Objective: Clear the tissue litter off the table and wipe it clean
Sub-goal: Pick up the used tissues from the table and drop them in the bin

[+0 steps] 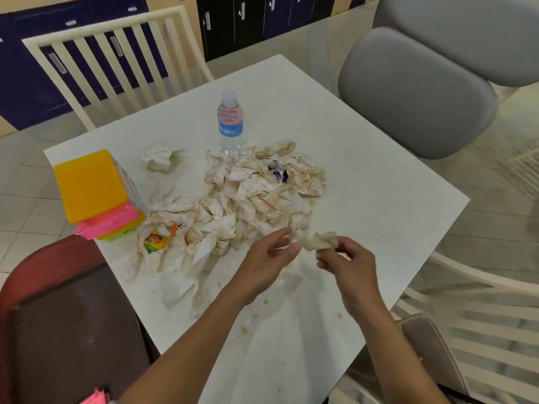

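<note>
pinching one crumpled tissue (319, 241) between two hands (306, 259); one bottle (230, 123) behind.

Head view (steep, close) over table (364, 176)

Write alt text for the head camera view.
Two bare hands, left hand and right hand, hold a crumpled tissue above a white table strewn with a pile of stained tissues. A water bottle and yellow-lidded box stand behind.
</note>
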Available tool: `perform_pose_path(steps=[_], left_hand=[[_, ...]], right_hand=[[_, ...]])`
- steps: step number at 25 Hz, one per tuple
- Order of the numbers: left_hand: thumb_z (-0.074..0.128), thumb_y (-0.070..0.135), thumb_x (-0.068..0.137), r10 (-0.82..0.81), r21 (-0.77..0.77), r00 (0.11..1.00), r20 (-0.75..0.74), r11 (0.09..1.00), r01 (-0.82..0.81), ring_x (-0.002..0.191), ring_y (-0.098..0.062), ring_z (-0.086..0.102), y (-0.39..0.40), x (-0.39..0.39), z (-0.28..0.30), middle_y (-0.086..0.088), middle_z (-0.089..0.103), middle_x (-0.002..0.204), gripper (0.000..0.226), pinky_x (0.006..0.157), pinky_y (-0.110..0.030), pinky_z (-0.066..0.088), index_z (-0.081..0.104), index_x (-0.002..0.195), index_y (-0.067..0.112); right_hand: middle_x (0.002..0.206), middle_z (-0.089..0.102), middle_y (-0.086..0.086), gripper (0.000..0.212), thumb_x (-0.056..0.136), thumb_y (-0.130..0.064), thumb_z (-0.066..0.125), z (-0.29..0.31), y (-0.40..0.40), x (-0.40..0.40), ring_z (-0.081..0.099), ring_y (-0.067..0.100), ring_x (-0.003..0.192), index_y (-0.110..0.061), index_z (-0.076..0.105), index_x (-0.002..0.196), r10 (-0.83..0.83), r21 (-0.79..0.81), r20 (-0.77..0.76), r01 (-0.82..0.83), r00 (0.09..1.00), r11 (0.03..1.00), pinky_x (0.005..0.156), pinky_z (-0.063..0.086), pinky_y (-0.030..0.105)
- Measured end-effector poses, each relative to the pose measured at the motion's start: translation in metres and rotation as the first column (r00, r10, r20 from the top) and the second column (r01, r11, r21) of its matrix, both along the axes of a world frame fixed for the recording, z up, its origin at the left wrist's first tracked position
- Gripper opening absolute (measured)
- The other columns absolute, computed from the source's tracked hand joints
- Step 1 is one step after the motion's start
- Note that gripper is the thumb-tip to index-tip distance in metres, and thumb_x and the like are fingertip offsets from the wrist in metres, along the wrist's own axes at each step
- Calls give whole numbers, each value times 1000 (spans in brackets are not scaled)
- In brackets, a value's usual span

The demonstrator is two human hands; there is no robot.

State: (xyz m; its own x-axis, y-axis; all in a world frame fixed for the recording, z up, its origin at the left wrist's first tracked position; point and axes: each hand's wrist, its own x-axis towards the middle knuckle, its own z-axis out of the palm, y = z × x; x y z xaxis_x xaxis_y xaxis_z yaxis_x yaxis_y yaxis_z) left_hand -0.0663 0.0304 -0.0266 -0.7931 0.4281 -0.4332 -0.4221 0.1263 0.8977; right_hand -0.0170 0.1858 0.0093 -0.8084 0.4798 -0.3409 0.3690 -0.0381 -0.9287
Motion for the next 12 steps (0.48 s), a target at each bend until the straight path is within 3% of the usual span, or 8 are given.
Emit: perform_pose_path(steps=[2, 4, 6, 8, 12], left_hand=[[64, 32, 91, -38, 64, 999, -27, 997, 40, 109, -8, 64, -2, 7, 3, 7, 68, 118, 42, 93, -30, 53, 58, 131, 25], [67, 27, 89, -15, 20, 995, -97, 1000, 17, 99, -7, 68, -8, 17, 8, 8, 73, 105, 28, 85, -25, 55, 68, 117, 24], [71, 24, 86, 81, -35, 989, -121, 996, -85, 86, -8, 70, -19, 28, 9, 5, 75, 91, 15, 76, -22, 54, 74, 101, 21], [74, 19, 83, 146, -65, 984, -101, 986, -153, 75, -10, 68, -34, 39, 8, 2, 73, 79, 6, 70, -24, 52, 75, 88, 19], [75, 8, 80, 126, 17, 992, 0, 992, -126, 74, -11, 67, -53, 62, 17, 0, 74, 81, 17, 70, -21, 53, 77, 84, 24]], right_hand=[[79, 73, 0, 14, 81, -4, 68, -3, -13, 2, 67, 12, 69, -16, 74, 85, 155, 23, 30, -155, 988, 988, 66, 56, 26], [77, 73, 0, 14, 78, -5, 72, -6, -20, 2, 66, 11, 67, -17, 72, 86, 286, 57, 68, -290, 956, 955, 59, 50, 20], [78, 73, 2, 22, 76, -4, 75, -8, -22, 2, 67, 12, 70, -16, 67, 93, 441, -40, 114, -440, 890, 897, 61, 47, 17], [83, 71, 3, 33, 77, -1, 73, -12, -19, 0, 64, 13, 73, -20, 63, 102, 566, -133, 156, -550, 810, 824, 67, 48, 22], [110, 55, -2, 65, 80, 2, 64, -31, -24, -9, 58, 9, 77, -41, 53, 126, 674, 60, 219, -699, 706, 713, 67, 49, 19]])
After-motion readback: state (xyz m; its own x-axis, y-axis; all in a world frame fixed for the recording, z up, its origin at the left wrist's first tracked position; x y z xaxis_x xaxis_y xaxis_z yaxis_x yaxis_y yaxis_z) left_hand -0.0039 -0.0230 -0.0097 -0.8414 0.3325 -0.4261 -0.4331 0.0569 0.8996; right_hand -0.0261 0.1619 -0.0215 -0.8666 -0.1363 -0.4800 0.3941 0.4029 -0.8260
